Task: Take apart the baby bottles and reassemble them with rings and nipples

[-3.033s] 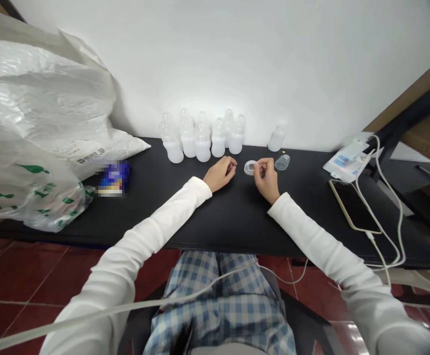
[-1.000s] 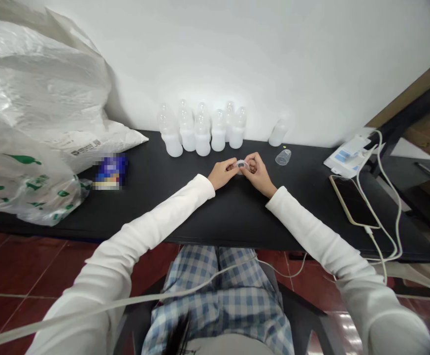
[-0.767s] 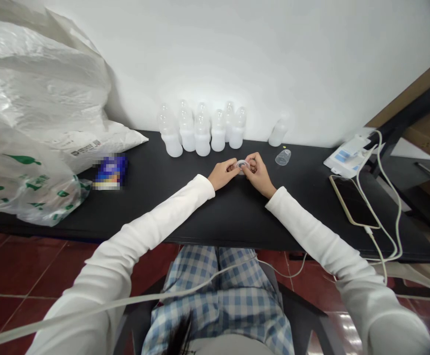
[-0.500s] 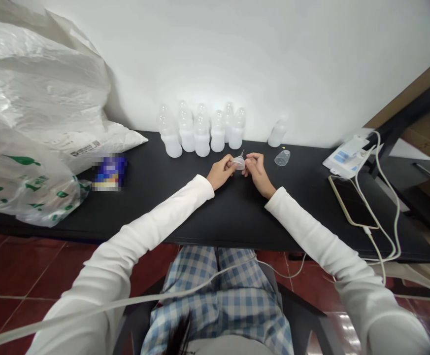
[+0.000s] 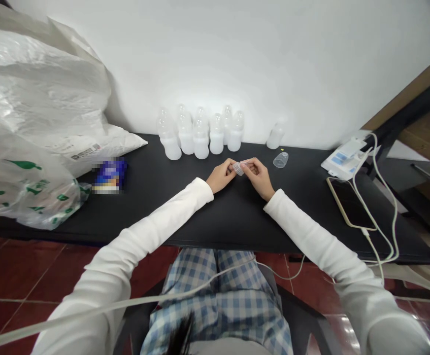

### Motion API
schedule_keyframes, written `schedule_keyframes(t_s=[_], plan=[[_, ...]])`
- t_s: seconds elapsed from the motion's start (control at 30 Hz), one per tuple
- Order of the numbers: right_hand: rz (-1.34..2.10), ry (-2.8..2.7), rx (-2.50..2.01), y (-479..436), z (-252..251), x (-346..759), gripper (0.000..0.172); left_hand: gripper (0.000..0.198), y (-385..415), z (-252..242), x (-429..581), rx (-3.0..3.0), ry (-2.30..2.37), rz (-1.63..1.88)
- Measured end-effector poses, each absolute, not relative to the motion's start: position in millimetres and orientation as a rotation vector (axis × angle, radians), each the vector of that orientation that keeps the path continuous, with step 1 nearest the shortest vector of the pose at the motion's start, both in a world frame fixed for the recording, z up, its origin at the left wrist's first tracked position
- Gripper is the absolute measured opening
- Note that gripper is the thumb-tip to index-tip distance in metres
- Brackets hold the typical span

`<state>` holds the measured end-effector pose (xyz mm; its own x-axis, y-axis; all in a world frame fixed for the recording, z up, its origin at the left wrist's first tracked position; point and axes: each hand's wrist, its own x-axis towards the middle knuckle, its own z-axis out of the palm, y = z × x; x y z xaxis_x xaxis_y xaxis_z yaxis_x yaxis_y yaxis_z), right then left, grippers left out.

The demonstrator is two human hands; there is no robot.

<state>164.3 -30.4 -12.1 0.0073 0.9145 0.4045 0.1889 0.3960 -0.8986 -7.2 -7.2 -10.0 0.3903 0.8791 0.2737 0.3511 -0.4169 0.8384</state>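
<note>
Over the middle of the black table, my left hand (image 5: 222, 176) and my right hand (image 5: 258, 178) are close together. Both sets of fingers are closed on a small clear ribbed bottle collar (image 5: 238, 168), which is tilted between them. Fingers cover much of it, so what sits inside it cannot be made out. Behind the hands stands a group of several white baby bottles (image 5: 201, 143) with clear domed caps. To the right, a frosted bottle without a cap (image 5: 275, 136) stands by the wall. A clear dome cap (image 5: 281, 159) lies in front of it.
White plastic bags (image 5: 45, 93) fill the left side, with a blurred blue packet (image 5: 109, 175) beside them. On the right are a white-and-blue box (image 5: 344, 160), a phone (image 5: 351, 203) and white cables (image 5: 394, 212). A cable also runs across my lap.
The collar has tipped over from nearly upright, and the thin pointed piece that stuck up from it no longer shows. My right fingers have moved left onto the collar.
</note>
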Motion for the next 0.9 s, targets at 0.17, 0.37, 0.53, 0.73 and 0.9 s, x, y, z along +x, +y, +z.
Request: schedule_keyframes(t_s=[0.17, 0.37, 0.53, 0.73, 0.9], plan=[[0.563, -1.317, -1.092, -32, -10, 166, 0.046, 0.016, -4, -12, 1, 2.061, 1.045, 0.959], [0.241, -1.153, -1.140, -28, 0, 179, 0.046, 0.020, 32, -20, 51, 2.006, 0.979, 1.098], [0.084, -0.987, -1.103, -23, 10, 195, 0.046, 0.043, 80, -9, 126, 1.827, 1.120, 1.118], [-0.038, -0.961, -1.170, -17, 13, 210, 0.048, 0.060, 106, 10, 184, 1.743, 1.371, 1.026], [-0.056, -0.986, -1.185, -16, 12, 213, 0.047, 0.045, 110, 12, 188, 1.779, 1.409, 0.985]])
